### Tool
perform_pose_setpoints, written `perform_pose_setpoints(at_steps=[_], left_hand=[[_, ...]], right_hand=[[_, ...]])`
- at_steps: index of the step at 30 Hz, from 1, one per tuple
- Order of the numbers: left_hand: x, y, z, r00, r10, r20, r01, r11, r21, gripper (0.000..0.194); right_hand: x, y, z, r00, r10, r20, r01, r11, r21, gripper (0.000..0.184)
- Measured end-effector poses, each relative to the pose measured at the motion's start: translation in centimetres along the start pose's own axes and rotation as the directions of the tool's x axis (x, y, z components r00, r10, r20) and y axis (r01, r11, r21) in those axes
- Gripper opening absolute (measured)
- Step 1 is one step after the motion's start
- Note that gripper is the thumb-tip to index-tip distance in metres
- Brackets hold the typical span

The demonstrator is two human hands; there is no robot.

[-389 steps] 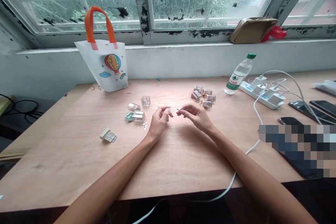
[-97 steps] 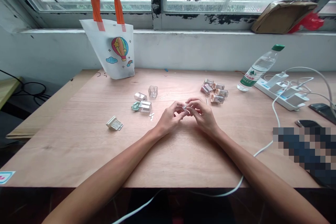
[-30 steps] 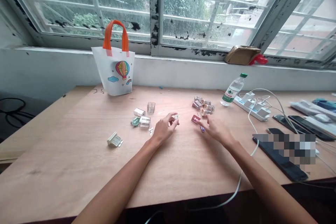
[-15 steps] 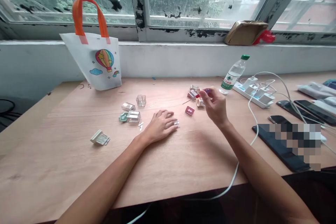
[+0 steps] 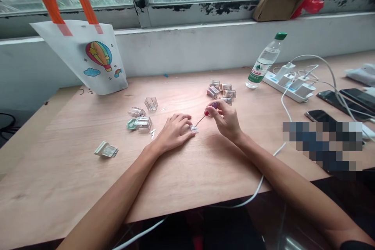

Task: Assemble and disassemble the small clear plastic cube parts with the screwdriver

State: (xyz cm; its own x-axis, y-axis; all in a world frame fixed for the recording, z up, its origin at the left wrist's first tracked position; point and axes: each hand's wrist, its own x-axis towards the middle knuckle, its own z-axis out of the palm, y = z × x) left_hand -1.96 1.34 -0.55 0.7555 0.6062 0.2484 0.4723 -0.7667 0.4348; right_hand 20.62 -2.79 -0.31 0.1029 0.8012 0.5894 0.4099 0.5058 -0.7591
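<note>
One screwdriver [image 5: 211, 108], with red and purple handle, is pinched in the closed fingers of the right hand [image 5: 226, 122]. Its tip points down at a small silvery piece [image 5: 194, 129], between the far and near edges of the bench [image 5: 70, 187]. The left hand [image 5: 174, 131] has fingers slightly spread beside this piece; whether they grip it cannot be told.

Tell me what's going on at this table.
The person's right grip holds what looks like a thin screwdriver with a red and purple handle, its tip down at a small pale part on the wooden table. The left grip lies palm down right at that part. Off to the left sit clear plastic cases and small metallic strips; another cluster of cases sits farther back, to the right.
</note>
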Motion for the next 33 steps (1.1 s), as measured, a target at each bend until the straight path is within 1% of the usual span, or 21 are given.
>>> perform_pose_setpoints(at_steps=[7, 12, 15, 19, 21, 24, 26, 30, 31, 33], left_hand=[[-0.05, 0.15, -0.12, 1.0, -0.007, 0.009, 0.007, 1.0, 0.016, 0.029], [-0.07, -0.03, -0.09, 1.0, 0.002, 0.0, -0.002, 1.0, 0.022, 0.027], [-0.05, -0.21, -0.02, 1.0, 0.009, -0.001, -0.009, 0.999, 0.032, 0.026], [0.06, -0.25, 0.03, 1.0, 0.013, -0.008, -0.013, 0.999, 0.031, 0.028], [0.12, -0.2, 0.0, 1.0, 0.016, -0.009, -0.015, 0.999, 0.034, 0.027], [0.18, -0.15, -0.08, 1.0, 0.017, -0.005, -0.017, 0.999, 0.043, 0.027], [0.19, -0.15, -0.13, 1.0, 0.016, -0.002, -0.016, 0.999, 0.046, 0.026], [0.21, -0.14, -0.21, 1.0, 0.011, -0.006, -0.011, 0.999, 0.041, 0.027], [0.22, -0.14, -0.22, 1.0, 0.009, -0.005, -0.008, 0.999, 0.039, 0.028], [0.25, -0.14, -0.23, 1.0, 0.001, -0.002, -0.001, 0.999, 0.039, 0.028]], right_hand=[[-0.06, 0.17, 0.26, 0.998, -0.052, 0.021, 0.053, 0.998, -0.019, 0.027], [-0.11, 0.05, 0.35, 0.992, -0.116, 0.044, 0.115, 0.993, 0.018, 0.022], [-0.22, 0.18, 0.41, 0.986, -0.162, 0.034, 0.161, 0.987, 0.03, 0.028], [-0.3, 0.34, 0.37, 0.973, -0.229, 0.031, 0.229, 0.973, 0.001, 0.026], [-0.24, 0.23, 0.3, 0.967, -0.248, 0.053, 0.248, 0.969, 0.004, 0.028], [-0.02, -0.02, 0.23, 0.958, -0.264, 0.108, 0.262, 0.964, 0.039, 0.036], [0.14, -0.12, 0.21, 0.958, -0.266, 0.107, 0.262, 0.964, 0.054, 0.039], [0.33, -0.2, 0.18, 0.952, -0.306, 0.024, 0.307, 0.95, -0.055, 0.037], [0.35, -0.23, 0.19, 0.946, -0.322, 0.026, 0.323, 0.943, -0.08, 0.036], [0.39, -0.29, 0.29, 0.94, -0.338, 0.055, 0.341, 0.937, -0.074, 0.037]])
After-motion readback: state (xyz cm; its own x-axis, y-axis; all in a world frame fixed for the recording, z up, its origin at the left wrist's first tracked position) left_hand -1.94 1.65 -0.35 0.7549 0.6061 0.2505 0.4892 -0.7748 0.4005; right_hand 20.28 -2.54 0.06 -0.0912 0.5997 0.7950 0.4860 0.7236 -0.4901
